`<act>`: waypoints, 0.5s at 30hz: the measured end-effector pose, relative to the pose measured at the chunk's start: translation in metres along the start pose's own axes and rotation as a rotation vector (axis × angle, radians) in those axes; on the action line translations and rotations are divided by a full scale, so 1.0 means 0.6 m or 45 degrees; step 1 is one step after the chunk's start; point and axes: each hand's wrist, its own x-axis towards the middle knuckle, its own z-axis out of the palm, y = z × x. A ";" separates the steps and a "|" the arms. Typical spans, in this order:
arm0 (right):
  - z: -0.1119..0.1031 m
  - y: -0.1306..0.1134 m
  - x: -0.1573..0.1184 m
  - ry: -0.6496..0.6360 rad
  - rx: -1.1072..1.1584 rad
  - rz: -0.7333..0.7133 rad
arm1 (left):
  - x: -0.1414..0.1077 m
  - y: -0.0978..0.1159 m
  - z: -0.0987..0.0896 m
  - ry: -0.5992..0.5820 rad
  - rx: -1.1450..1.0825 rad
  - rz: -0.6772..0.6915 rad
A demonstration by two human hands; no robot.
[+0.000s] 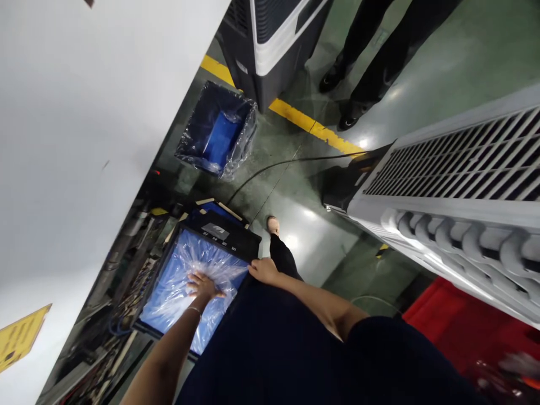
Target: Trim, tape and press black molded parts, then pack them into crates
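Observation:
In the head view a dark bin (252, 241) with a white logo stands in front of my body. Clear plastic film (185, 247) lies over its blue contents, wrinkled and catching the light. My left hand (203, 286) presses on the film with its fingers spread, holding nothing. At the bin's near right corner, my right hand (265, 271) is closed on the film, which stretches in creases toward its fingers. Whether those fingers also grip the bin's rim is hidden.
A second bin (198, 115), lined with clear plastic, sits on the floor. Two air coolers (270, 84) (379, 208) stand beyond and to the right, a black cable (291, 161) crossing the floor. A person's legs (379, 62) are at top right. A white panel (101, 135) fills the left.

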 end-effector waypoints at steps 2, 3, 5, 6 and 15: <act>0.000 0.000 0.000 -0.004 -0.019 0.001 | -0.003 0.002 -0.005 -0.058 -0.002 -0.029; -0.001 -0.001 0.000 -0.005 -0.031 0.000 | -0.004 0.004 -0.007 -0.067 -0.008 -0.039; -0.003 -0.004 0.000 -0.006 -0.060 -0.001 | -0.006 0.006 -0.011 -0.067 -0.029 -0.062; -0.004 -0.006 0.000 -0.002 -0.075 0.001 | -0.006 0.007 -0.012 -0.059 -0.043 -0.070; 0.012 -0.023 -0.014 0.190 -0.154 0.109 | 0.015 0.001 0.031 0.099 -0.083 -0.081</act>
